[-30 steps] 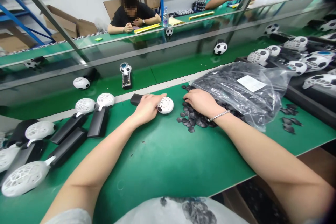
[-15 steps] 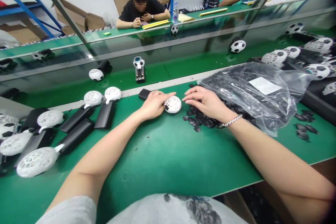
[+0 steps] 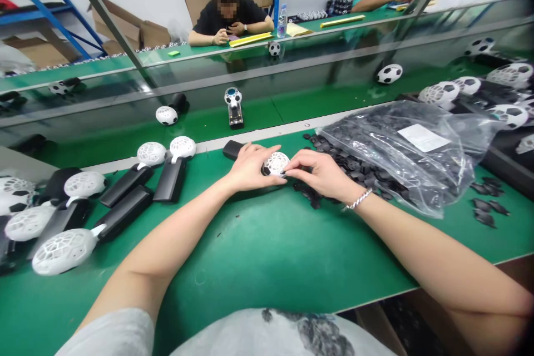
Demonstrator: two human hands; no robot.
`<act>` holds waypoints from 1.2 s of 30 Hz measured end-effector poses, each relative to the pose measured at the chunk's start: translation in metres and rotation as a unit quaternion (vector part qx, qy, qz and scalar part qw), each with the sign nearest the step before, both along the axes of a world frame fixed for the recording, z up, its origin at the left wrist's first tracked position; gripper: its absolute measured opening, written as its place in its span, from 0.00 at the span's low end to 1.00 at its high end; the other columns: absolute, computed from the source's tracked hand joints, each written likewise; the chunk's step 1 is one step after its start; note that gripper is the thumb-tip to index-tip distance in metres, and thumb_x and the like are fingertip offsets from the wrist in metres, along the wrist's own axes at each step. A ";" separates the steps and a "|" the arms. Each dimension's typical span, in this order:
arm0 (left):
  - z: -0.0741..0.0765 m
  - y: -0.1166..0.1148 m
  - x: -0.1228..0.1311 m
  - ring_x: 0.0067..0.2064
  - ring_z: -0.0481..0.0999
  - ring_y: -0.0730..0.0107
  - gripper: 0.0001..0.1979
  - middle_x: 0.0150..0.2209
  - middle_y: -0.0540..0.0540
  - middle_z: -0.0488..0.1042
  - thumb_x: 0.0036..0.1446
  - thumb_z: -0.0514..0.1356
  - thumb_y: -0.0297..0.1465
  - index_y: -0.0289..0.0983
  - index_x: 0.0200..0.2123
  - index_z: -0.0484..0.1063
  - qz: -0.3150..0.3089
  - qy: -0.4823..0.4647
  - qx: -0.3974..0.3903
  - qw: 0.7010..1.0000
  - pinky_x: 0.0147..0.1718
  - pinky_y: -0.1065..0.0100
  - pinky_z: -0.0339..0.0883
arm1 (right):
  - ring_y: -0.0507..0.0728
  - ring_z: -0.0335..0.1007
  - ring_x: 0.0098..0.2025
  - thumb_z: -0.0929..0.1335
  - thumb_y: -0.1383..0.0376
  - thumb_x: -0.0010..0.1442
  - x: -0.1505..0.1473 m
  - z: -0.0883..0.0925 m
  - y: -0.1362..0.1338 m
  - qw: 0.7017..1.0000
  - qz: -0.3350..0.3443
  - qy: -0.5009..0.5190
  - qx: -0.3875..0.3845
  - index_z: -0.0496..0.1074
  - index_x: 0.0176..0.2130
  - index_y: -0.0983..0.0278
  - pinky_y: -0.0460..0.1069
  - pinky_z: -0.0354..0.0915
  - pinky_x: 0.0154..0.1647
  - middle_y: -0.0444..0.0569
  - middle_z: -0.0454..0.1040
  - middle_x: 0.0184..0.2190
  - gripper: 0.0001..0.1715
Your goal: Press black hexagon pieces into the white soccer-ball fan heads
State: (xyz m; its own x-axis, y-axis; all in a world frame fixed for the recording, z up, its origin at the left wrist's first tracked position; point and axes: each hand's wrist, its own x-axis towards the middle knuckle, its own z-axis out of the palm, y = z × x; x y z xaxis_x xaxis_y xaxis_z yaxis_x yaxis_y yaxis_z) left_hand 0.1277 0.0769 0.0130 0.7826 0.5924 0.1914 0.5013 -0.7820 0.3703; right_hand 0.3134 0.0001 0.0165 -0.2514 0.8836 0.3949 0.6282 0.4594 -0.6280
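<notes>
Between my hands is a white football-patterned ball with some black patches, joined to a black handle that shows beyond my left hand. My left hand is wrapped round the ball's left side, thumb along its near edge. The pinched fingertips of my right hand touch the ball's right side; whatever they hold is too small to make out. Loose black pieces lie heaped beside and beyond my right hand, partly under a clear plastic bag filled with more black pieces.
At the left lie several white openwork balls on black handles. More balls are piled at the right. Past the table's edge, a green conveyor carries several balls. Two people sit across, near a water bottle.
My right hand has moved left from beside the black pieces to the ball, its fingers now pinched. My left thumb has come round the ball's near side. Items on the conveyor have shifted right.
</notes>
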 end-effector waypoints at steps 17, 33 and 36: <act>-0.002 -0.002 0.004 0.48 0.65 0.58 0.33 0.45 0.45 0.71 0.46 0.60 0.47 0.40 0.54 0.63 0.010 -0.034 -0.006 0.999 0.53 0.53 0.51 | 0.58 0.67 0.47 0.67 0.65 0.52 -0.006 -0.013 0.009 0.981 -0.028 0.144 -0.126 0.63 0.43 0.62 0.52 0.68 0.41 0.51 0.69 0.45 0.17; 0.001 -0.011 0.006 0.65 0.36 0.49 0.29 0.60 0.35 0.53 0.45 0.63 0.32 0.35 0.51 0.61 -0.053 -0.054 -0.116 0.990 0.60 0.46 0.39 | 0.58 0.69 0.38 0.65 0.64 0.57 0.026 0.006 0.009 0.929 -0.146 -0.331 -0.074 0.75 0.34 0.64 0.48 0.60 0.37 0.51 0.75 0.34 0.10; -0.004 -0.007 0.005 0.65 0.39 0.50 0.30 0.60 0.37 0.55 0.44 0.63 0.29 0.37 0.52 0.60 -0.088 -0.080 -0.120 0.986 0.60 0.45 0.41 | 0.60 0.69 0.38 0.63 0.67 0.58 0.017 0.003 0.010 0.895 -0.142 -0.420 -0.045 0.74 0.33 0.68 0.50 0.60 0.36 0.56 0.75 0.33 0.11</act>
State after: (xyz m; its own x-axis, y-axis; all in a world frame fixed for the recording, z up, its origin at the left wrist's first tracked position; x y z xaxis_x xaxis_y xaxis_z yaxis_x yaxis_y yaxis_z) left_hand 0.1330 0.0699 0.0089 0.8487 0.4928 0.1921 0.2851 -0.7321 0.6187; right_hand 0.3300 0.0097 0.0198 -0.1872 0.9776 0.0958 0.9794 0.1782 0.0947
